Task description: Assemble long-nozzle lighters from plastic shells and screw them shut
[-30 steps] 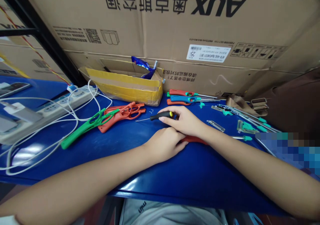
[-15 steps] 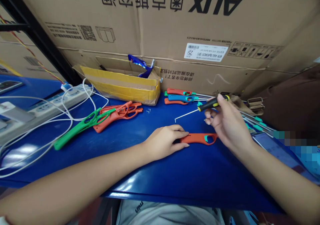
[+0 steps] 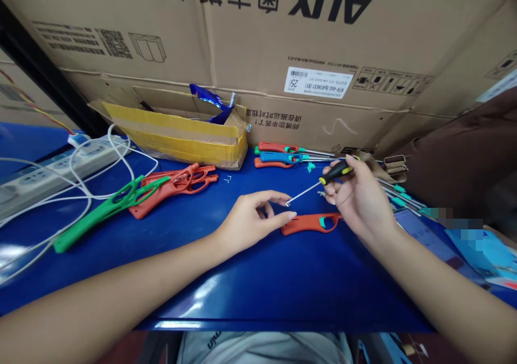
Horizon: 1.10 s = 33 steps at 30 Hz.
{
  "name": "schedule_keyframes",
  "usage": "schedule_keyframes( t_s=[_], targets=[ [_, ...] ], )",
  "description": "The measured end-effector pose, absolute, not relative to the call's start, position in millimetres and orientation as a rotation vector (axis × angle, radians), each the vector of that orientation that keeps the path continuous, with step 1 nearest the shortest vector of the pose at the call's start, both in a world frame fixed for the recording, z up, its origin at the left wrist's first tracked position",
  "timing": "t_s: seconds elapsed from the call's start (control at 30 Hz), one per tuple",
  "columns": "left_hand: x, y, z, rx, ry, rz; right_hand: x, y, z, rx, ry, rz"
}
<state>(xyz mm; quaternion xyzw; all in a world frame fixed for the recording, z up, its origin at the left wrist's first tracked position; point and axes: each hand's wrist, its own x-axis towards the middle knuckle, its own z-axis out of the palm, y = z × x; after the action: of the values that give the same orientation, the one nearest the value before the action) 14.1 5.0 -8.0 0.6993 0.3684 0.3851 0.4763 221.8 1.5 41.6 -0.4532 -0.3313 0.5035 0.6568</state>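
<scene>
In my right hand (image 3: 363,197) is a screwdriver (image 3: 331,176) with a black and yellow handle, its thin shaft slanting down to the left. A small silver piece, which looks like a screw (image 3: 287,204), sits at its tip. More tiny metal pieces (image 3: 322,194) show by my curled right fingers. My left hand (image 3: 252,216) has thumb and forefinger apart around the tip; whether they touch it I cannot tell. Below lies an orange-red lighter (image 3: 302,223) with a green trigger, flat on the blue table (image 3: 242,288), its far end hidden behind my right hand.
Orange casing halves (image 3: 161,191) and a green one (image 3: 92,221) lie left. Behind stand a taped carton (image 3: 177,140) and a large cardboard box (image 3: 242,46). Several lighters (image 3: 278,158) lie at the back. Left is a power strip (image 3: 60,170); right, metal rods (image 3: 404,197) and a phone (image 3: 428,235).
My left hand has lifted off the orange-red lighter and spread its fingers at the screwdriver's tip. The screwdriver tip has come down closer to that hand. The view has shifted slightly.
</scene>
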Motion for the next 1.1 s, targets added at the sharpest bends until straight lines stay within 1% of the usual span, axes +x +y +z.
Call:
schedule_keyframes(
  t_s=[0.2, 0.43, 0.77, 1.1],
  targets=[
    [13, 1, 2, 1.634, 0.905, 0.957, 219, 1, 37, -0.994, -0.715, 1.125],
    [12, 3, -1, 1.719, 0.953, 0.936, 224, -2, 29, -0.986, -0.740, 1.115],
    [10, 0, -2, 1.951, 0.862, 0.929, 229, -7, 32, -0.982, -0.862, 1.076],
    [7, 0, -2, 2.191, 0.806, 0.918, 224, -18, 34, -0.900, -1.102, 0.907]
  ],
)
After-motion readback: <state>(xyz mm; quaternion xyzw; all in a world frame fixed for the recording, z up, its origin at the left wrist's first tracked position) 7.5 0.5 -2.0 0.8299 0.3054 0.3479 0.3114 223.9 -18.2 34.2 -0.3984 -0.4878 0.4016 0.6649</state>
